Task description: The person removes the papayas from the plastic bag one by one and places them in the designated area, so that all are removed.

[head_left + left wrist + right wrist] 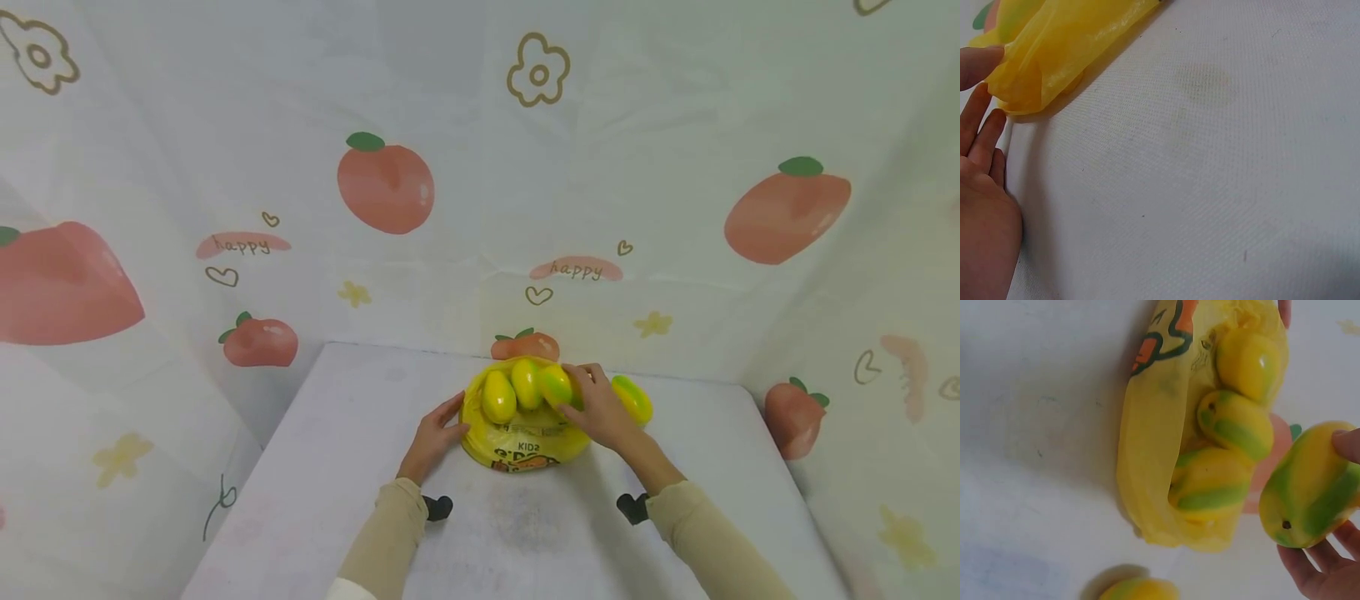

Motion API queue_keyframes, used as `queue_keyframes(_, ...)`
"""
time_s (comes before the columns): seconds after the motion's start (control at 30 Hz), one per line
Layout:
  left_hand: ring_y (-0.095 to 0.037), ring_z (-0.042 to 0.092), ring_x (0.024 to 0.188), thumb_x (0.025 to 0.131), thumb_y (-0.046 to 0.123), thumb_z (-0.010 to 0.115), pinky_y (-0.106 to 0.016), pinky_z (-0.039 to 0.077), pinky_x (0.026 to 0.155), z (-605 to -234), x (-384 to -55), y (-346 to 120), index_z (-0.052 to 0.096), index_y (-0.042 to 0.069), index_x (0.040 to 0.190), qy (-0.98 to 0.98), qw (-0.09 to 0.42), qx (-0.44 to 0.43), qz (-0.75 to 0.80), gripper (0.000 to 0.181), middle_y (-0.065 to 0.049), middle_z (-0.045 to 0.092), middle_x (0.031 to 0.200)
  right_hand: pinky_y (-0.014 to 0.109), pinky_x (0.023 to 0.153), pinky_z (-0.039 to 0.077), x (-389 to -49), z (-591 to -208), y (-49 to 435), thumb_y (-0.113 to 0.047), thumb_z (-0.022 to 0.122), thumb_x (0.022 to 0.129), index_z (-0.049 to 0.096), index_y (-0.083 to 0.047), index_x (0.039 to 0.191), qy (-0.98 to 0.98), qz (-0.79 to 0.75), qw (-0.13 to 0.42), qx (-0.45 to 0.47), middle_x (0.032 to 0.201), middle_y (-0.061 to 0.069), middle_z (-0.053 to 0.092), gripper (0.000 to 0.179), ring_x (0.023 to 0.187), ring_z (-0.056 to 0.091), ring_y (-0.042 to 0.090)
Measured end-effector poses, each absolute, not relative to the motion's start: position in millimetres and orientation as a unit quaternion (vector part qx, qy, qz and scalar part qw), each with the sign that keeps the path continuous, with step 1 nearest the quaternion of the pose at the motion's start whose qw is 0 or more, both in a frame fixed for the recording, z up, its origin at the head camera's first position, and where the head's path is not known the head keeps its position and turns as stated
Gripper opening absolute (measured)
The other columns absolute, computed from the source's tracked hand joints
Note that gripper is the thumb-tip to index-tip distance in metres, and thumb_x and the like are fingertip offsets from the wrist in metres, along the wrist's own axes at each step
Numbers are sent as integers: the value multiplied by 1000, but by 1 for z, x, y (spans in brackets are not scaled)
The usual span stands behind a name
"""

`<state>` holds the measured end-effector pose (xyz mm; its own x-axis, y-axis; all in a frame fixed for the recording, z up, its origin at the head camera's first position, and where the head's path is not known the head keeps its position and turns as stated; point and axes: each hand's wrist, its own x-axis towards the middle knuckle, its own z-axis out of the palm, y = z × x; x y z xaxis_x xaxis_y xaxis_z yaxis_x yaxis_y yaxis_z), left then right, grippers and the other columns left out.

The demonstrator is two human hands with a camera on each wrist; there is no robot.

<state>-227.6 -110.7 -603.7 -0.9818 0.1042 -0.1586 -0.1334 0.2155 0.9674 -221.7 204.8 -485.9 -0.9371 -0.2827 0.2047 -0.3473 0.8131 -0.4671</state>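
Observation:
A yellow printed plastic bag (528, 446) lies on the table with its mouth open. Three yellow-green mangoes (1235, 425) sit inside it. My left hand (431, 437) is at the bag's left edge, holding the rim between thumb and fingers; in the left wrist view the index finger is hidden, and the other fingers (985, 140) are loosely extended. Over the bag's right side, my right hand (603, 412) grips another mango (1310, 484), thumb on one side and fingers on the other. One more mango (632, 400) lies on the table, right of the bag.
The white table (322, 500) runs back to a white patterned cloth (465, 283) that hangs behind and on both sides. The bag is near the table's far edge. Dark straps (633, 508) are at both wrists.

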Motion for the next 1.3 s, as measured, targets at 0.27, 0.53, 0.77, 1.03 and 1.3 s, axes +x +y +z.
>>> queue_keyframes(0.27,-26,36,154,94,19,71,-53,28,128,-609,-228,-112,50,32,150,773,102,-17,626,62,3,47,160,56,98,57,-224,-485,225,-22,78,90,45,-5,150,-953,253,75,149,135,25,48,70,113,62,40)
queue_keyframes(0.53,-26,36,154,94,19,71,-52,28,128,-610,-228,-113,51,31,150,775,99,-17,624,61,3,48,159,60,99,55,-230,-489,245,-20,78,90,44,-1,150,-954,250,102,131,135,29,48,71,114,61,46)
queue_keyframes(0.77,-26,36,154,94,20,70,-53,28,128,-608,-228,-114,50,31,151,772,98,-12,628,61,3,47,160,66,106,47,-235,-491,262,-18,73,94,40,0,152,-956,260,94,100,140,31,45,69,122,56,51)
queue_keyframes(1.03,-25,36,154,94,21,71,-52,29,127,-610,-231,-112,50,32,151,777,101,-19,621,62,4,46,160,69,110,42,-236,-492,282,-13,70,96,37,2,152,-956,260,104,81,143,33,42,67,128,50,54)
queue_keyframes(1.3,-25,37,154,93,21,71,-52,29,128,-611,-232,-112,50,31,150,774,96,-15,626,62,4,47,160,72,105,43,-238,-497,299,-9,67,96,36,8,150,-950,278,132,53,140,38,42,64,124,50,58)
